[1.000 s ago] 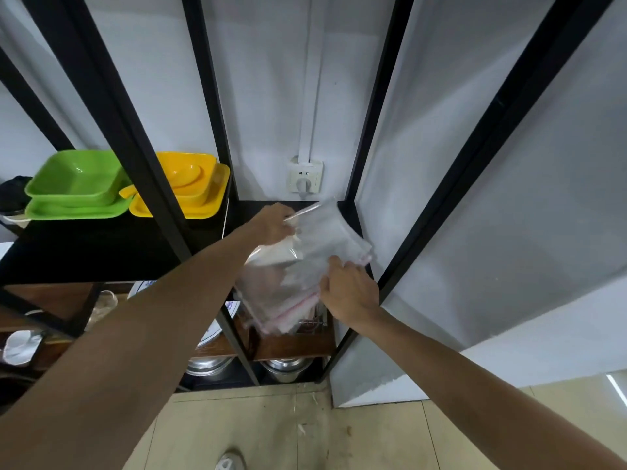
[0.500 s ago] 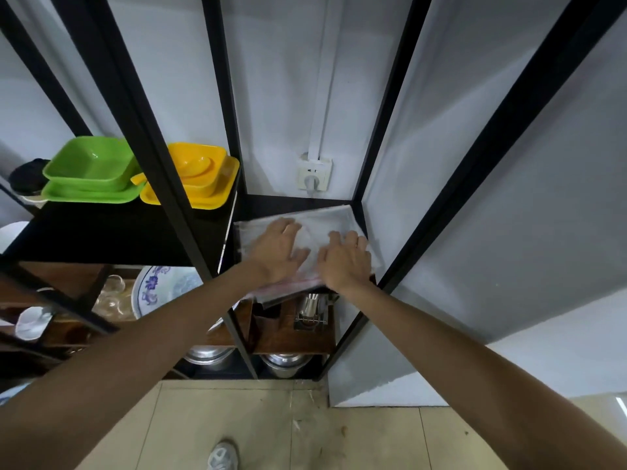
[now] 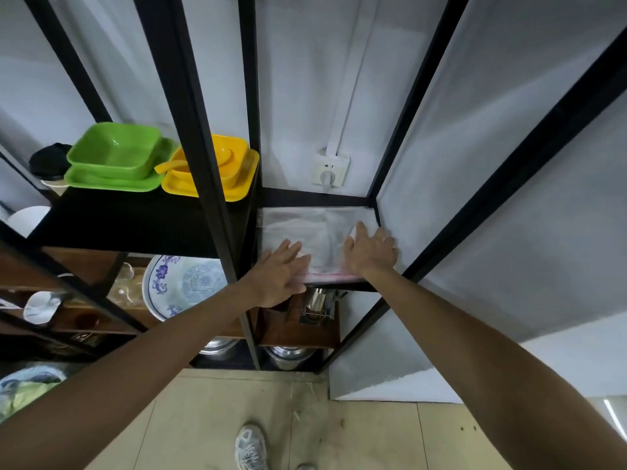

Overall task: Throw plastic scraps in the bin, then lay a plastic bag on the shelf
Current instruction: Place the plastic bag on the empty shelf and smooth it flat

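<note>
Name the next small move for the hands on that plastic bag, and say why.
Probably lift both hands straight off. The plastic bag lies flat on the black shelf, filling its right bay, with the left hand and right hand spread open on it. Nothing looks bunched, so smoothing seems done.

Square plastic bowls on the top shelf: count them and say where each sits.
2. Green bowl on a green plate at left; yellow bowl on a yellow plate beside it, partly behind the black frame post.
</note>
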